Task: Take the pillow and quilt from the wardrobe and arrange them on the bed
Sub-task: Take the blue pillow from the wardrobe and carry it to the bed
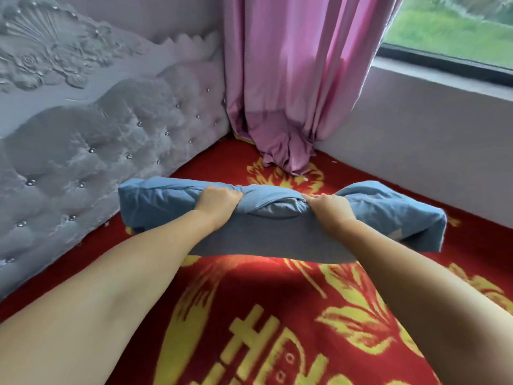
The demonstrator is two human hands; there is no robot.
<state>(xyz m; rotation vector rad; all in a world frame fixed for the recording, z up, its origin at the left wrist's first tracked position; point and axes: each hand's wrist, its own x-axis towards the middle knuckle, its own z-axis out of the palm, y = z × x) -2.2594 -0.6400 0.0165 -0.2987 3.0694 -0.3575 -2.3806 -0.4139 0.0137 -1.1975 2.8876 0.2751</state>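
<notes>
- The blue pillow (277,215) is held in the air above the bed, with a shadow under it on the red bed cover (277,315) with yellow patterns.
- The left hand (219,201) grips the top edge of the pillow, a little left of its middle; the fingers are closed tight and the fabric is bunched under them.
- The right hand (327,208) grips the same edge, a little right of the middle, also closed on the fabric.
- Both ends of the pillow stick out wider than the hands, and the middle part is squeezed.
- The tufted grey headboard (97,140) is at the left, near the left end of the pillow.
- A pink curtain (291,79) hangs in the corner behind the pillow and its bottom lies on the bed cover.
- A window (458,29) is at the upper right.
</notes>
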